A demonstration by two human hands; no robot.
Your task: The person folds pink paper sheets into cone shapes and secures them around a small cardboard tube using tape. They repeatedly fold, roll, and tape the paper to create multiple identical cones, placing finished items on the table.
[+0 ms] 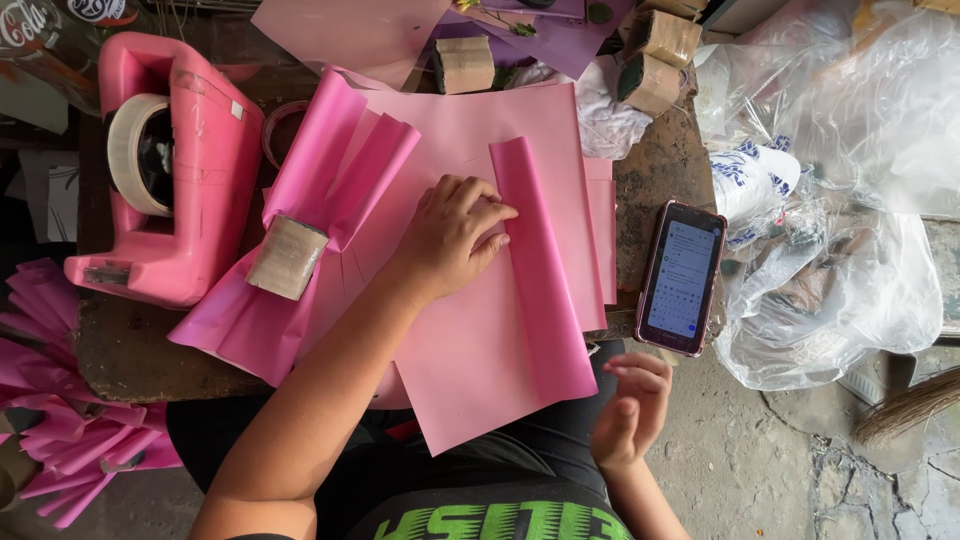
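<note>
Left hand (452,238) is pressing flat, fingers spread, on the pink paper sheet (500,330) at the bench's front edge; the folded strip (540,270) is running front to back just beside its fingertips; right hand (630,408) is hovering loose, holding nothing, off the edge

Left hand (452,235): palm down, back of the hand facing up, fingers together and curled slightly at the tips, pointing away and toward the right hand's side. Wrist straight. Left forearm bare, stretched out diagonally from the lower left, elbow close to the body.

Right hand (630,408): nearer the body than the left hand and well apart from it, raised free, holding nothing. Palm turned inward, fingers loosely bent and spread a little. Right forearm bare, short stretch visible below the wrist.
</note>
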